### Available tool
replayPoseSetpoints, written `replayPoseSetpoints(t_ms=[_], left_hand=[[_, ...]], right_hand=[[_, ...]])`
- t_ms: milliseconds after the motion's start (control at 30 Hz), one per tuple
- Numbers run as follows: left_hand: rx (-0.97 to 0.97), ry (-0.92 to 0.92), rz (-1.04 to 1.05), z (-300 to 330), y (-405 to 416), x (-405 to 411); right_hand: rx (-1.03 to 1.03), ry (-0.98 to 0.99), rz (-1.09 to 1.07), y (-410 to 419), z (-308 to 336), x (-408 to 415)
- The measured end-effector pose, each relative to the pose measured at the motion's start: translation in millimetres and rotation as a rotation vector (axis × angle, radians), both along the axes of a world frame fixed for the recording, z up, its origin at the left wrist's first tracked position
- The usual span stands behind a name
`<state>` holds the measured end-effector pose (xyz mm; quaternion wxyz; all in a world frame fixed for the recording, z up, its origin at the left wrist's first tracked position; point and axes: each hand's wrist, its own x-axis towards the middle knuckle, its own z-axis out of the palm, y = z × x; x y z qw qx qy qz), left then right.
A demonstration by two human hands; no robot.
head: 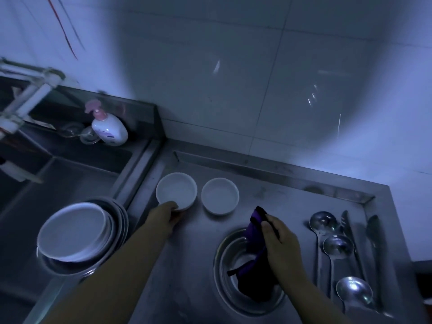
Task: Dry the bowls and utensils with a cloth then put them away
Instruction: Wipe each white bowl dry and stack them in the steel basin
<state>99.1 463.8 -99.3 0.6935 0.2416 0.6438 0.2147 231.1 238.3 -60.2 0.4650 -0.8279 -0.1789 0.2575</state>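
Observation:
Two small white bowls stand on the steel counter. My left hand (166,215) grips the near rim of the left white bowl (176,189); the right white bowl (219,195) stands free beside it. My right hand (279,242) is closed on a purple cloth (253,260), which hangs down into a steel bowl (236,298) in front of me. Three steel ladles (337,246) and some flat utensils (374,232) lie at the right of the counter.
A stack of plates and steel bowls (79,235) sits in the sink (70,174) at the left. A pink-capped soap bottle (108,128) stands on the sink's back ledge, white tap pipes (25,99) above it. Tiled wall behind; the counter has a raised rim (268,168).

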Motion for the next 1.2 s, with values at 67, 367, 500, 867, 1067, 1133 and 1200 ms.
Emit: replayPoseSetpoints(t_ms=[67,367,500,867,1067,1133,1200], left_hand=[[0.029,-0.038,-0.030,11.1,-10.2,-12.2],[1.055,0.386,-0.784,85.9,-45.1,-70.2],[1.403,0.455,-0.950,122.3,-56.2,-99.6],[1.309,0.032,-0.802,203.6,-84.2,-148.6],[1.048,-0.188,-0.786,225.9,-111.6,-153.7],[0.935,-0.295,-0.732,228.5,-121.8,-154.2],[0.908,-0.321,-0.719,228.8,-130.9,-155.3]], right_hand=[[0.009,0.002,-0.004,-1.2,5.1,-3.0],[0.050,-0.066,0.007,-7.2,43.8,-53.6],[0.061,-0.143,0.011,-15.6,64.4,-90.2],[0.352,-0.444,-0.030,-36.1,149.4,-163.2],[0.329,-1.188,0.155,-27.5,199.6,-181.1],[0.118,-1.447,0.340,-32.7,194.7,-182.0],[0.050,-1.499,0.420,-38.6,187.6,-185.0]])
